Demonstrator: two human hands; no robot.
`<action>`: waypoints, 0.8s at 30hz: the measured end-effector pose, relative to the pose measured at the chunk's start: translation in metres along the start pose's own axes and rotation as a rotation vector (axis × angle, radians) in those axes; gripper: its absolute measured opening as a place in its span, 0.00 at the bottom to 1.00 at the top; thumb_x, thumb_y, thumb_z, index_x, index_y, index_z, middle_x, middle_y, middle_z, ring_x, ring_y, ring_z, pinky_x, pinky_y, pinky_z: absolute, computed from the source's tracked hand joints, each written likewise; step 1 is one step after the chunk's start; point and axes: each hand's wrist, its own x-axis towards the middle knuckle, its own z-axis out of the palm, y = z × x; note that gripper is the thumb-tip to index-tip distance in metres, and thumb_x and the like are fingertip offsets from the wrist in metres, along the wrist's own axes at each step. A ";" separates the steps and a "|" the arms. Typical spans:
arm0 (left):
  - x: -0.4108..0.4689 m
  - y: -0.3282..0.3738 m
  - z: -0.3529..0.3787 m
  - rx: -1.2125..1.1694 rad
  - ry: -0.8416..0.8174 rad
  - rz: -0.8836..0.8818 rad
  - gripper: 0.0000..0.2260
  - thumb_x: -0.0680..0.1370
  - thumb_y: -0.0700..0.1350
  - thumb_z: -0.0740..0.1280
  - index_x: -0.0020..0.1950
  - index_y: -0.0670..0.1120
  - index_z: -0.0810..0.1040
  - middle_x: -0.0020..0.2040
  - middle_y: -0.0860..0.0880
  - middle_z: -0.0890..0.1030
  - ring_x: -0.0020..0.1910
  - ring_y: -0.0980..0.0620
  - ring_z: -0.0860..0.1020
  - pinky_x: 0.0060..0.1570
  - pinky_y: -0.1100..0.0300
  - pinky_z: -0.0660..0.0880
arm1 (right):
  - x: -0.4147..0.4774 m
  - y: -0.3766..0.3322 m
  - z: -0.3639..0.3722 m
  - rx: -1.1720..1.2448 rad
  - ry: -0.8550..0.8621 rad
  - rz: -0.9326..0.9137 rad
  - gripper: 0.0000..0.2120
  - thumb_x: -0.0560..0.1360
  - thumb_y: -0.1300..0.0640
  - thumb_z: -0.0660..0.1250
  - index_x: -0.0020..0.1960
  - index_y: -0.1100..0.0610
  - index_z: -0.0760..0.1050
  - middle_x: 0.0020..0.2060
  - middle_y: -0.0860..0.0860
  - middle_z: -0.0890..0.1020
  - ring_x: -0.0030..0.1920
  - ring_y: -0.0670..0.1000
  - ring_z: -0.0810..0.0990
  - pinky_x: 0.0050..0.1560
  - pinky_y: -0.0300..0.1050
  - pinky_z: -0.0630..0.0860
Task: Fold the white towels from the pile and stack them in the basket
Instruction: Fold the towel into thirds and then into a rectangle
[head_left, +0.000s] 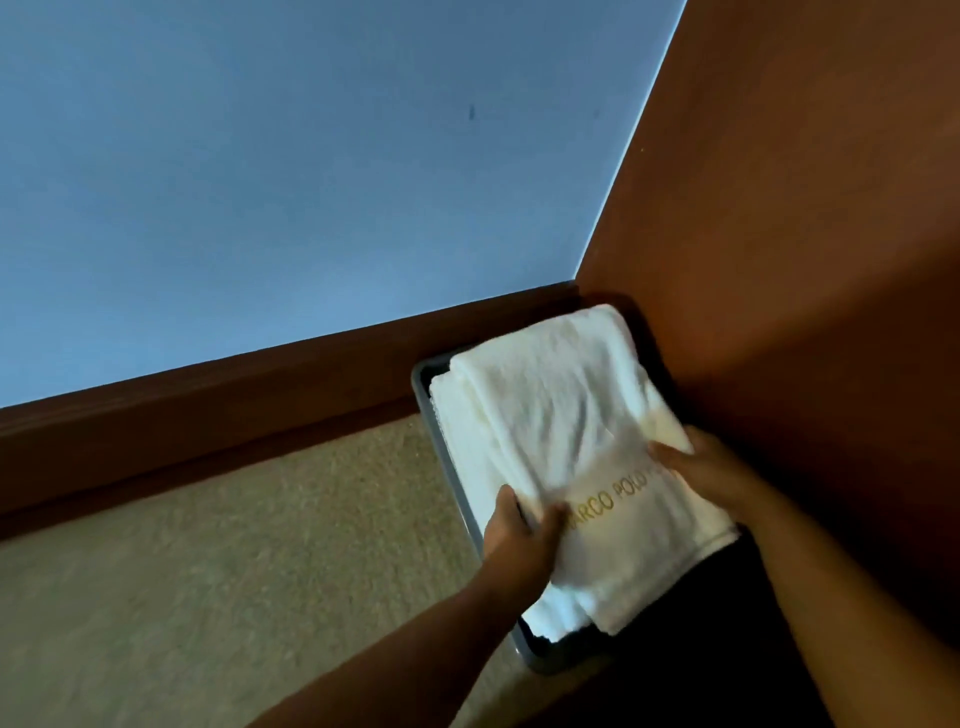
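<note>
Nearest: left hand (522, 535) and right hand (706, 465) each grip the folded white towel (561, 400); I see it lying atop stacked towels (460, 431) in the grey basket (422, 397).

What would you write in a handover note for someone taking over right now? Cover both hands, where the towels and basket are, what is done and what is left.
Left hand: grips the top towel at its near left edge.
Right hand: holds its right edge.
The top towel, folded with its gold lettering up, lies over the folded towels already in the grey basket.
Done: this towel is folded and brought onto the stack.
Left: settle it square and let go. The pile is out of view, so I cannot tell how many remain.
</note>
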 end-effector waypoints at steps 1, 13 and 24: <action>0.002 -0.007 -0.001 -0.018 -0.001 -0.023 0.19 0.75 0.64 0.70 0.56 0.54 0.71 0.51 0.48 0.83 0.47 0.46 0.84 0.39 0.43 0.82 | 0.006 0.011 0.009 -0.010 0.001 -0.002 0.12 0.79 0.51 0.68 0.60 0.53 0.77 0.52 0.54 0.83 0.51 0.53 0.82 0.53 0.48 0.76; 0.026 0.016 -0.013 0.212 0.433 0.157 0.35 0.69 0.49 0.66 0.75 0.54 0.59 0.69 0.45 0.69 0.66 0.47 0.72 0.68 0.52 0.69 | 0.023 0.026 0.027 -0.320 0.137 0.027 0.25 0.81 0.41 0.59 0.66 0.60 0.70 0.61 0.64 0.78 0.60 0.64 0.78 0.59 0.53 0.74; 0.186 0.073 -0.020 1.467 0.013 0.492 0.34 0.78 0.70 0.49 0.81 0.62 0.43 0.83 0.49 0.41 0.81 0.41 0.41 0.77 0.38 0.41 | -0.016 0.019 0.082 -0.658 0.270 -0.236 0.33 0.77 0.34 0.49 0.80 0.41 0.54 0.81 0.51 0.52 0.79 0.60 0.54 0.73 0.69 0.56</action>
